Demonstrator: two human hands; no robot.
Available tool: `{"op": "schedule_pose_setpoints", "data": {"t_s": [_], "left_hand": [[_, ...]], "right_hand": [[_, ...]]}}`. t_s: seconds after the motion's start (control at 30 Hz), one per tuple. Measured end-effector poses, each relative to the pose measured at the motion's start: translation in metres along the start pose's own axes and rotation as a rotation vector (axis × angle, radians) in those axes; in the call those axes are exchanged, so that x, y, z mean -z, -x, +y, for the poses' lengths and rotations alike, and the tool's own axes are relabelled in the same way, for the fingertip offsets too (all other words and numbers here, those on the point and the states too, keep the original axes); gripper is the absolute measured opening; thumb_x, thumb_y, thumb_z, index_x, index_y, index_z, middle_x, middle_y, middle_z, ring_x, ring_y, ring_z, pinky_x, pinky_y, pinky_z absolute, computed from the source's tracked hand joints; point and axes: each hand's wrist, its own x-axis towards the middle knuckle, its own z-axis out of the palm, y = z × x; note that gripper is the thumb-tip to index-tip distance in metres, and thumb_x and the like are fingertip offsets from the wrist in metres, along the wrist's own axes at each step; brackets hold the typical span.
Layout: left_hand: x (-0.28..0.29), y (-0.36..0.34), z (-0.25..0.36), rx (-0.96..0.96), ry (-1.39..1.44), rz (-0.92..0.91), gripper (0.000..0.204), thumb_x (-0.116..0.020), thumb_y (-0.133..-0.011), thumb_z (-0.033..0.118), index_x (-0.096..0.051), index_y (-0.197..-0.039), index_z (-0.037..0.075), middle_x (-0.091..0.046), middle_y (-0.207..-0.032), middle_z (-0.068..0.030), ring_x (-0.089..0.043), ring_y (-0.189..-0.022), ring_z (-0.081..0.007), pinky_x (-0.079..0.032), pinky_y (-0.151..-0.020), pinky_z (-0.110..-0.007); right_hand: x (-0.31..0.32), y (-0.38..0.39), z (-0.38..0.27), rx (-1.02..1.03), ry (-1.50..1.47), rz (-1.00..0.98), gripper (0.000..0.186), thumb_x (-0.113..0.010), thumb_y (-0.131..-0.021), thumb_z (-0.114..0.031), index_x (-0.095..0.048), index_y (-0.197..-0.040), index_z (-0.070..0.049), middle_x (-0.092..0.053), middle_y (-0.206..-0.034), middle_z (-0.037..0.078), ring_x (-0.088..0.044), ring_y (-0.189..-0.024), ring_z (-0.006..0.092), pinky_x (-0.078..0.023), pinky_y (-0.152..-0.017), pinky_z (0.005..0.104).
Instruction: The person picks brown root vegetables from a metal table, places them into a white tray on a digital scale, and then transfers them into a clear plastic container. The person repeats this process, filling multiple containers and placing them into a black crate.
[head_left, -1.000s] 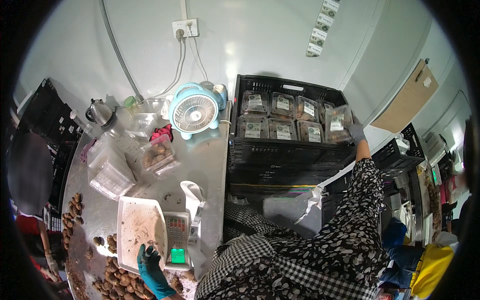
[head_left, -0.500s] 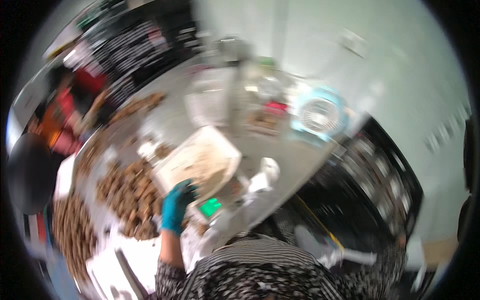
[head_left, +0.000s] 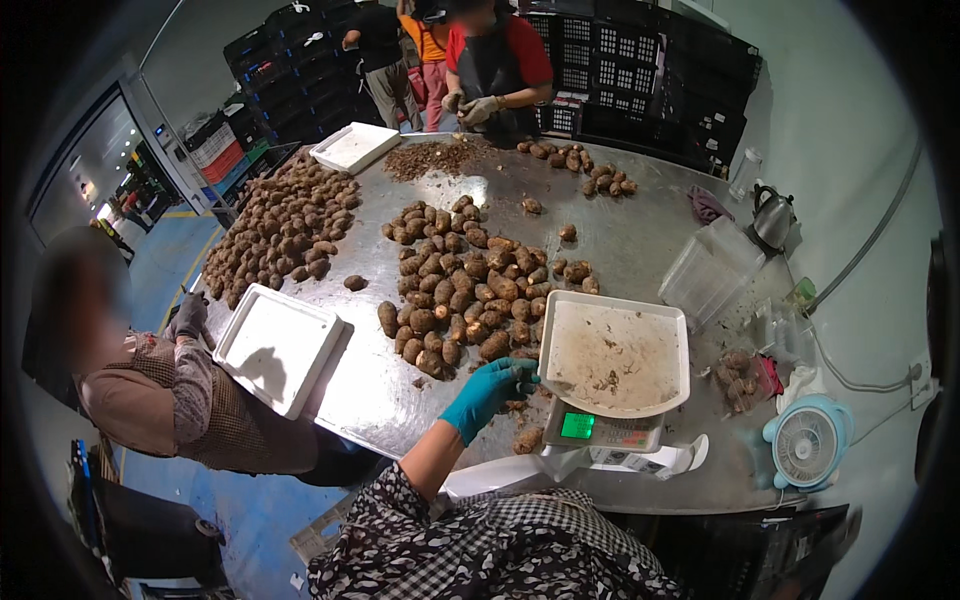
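Note:
My left hand [head_left: 490,395], in a teal glove with dark, soiled fingertips, reaches from the lower edge to the left rim of a white weighing pan [head_left: 625,345]. Its fingers stretch apart, close against that rim, and nothing shows in them. Only soil and crumbs lie in the pan. It sits on a digital scale [head_left: 605,432] with a lit green display. Just beyond the hand spreads a heap of brown taros [head_left: 465,280], and a single taro [head_left: 528,440] lies beside the scale. At the lower right, a dark blurred shape appears to be my right hand [head_left: 825,555]; its fingers cannot be made out.
A metal table [head_left: 390,375] carries a larger taro pile [head_left: 285,225] and white trays [head_left: 280,345]. Clear plastic tubs [head_left: 712,270], a kettle [head_left: 772,217] and a blue fan [head_left: 808,443] stand right. Co-workers stand left and across; black crates [head_left: 620,60] are stacked behind.
The view has swung leftward and sharpened, bringing the co-worker on the left and the far side of the table into sight. My left hand stays by the pan's left side.

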Motion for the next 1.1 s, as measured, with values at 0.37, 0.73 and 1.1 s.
{"op": "schedule_pose_setpoints", "data": {"t_s": [0.37,0.73,1.1], "left_hand": [[0.071,0.051,-0.016,-0.118,0.024,0.339,0.03,-0.054,-0.09,0.018,-0.055,-0.115,-0.001,-0.064,-0.092,-0.0115,-0.061,-0.076,-0.0189,-0.05,-0.067,-0.028],[0.061,0.007,-0.044,0.03,-0.139,0.307,0.026,-0.055,-0.09,0.02,-0.061,-0.109,0.002,-0.067,-0.094,-0.0099,-0.064,-0.08,-0.0163,-0.05,-0.068,-0.027],[0.085,-0.01,-0.048,0.17,-0.176,0.276,0.022,-0.052,-0.092,0.014,-0.062,-0.107,0.002,-0.067,-0.095,-0.0102,-0.065,-0.079,-0.0191,-0.052,-0.072,-0.031]], "right_hand": [[-0.082,-0.058,-0.278,0.801,-0.284,0.119,0.017,-0.058,-0.083,-0.015,-0.062,-0.094,-0.003,-0.061,-0.092,0.014,-0.057,-0.087,0.0309,-0.046,-0.076,0.0361],[-0.193,-0.168,-0.404,0.808,0.062,-0.207,0.03,-0.06,-0.078,-0.029,-0.064,-0.096,-0.004,-0.064,-0.092,0.017,-0.061,-0.087,0.0315,-0.047,-0.079,0.0374],[-0.199,-0.213,-0.415,0.842,0.006,-0.67,0.033,-0.058,-0.079,-0.032,-0.067,-0.089,-0.002,-0.066,-0.086,0.017,-0.062,-0.076,0.0279,-0.048,-0.07,0.0355]]}}
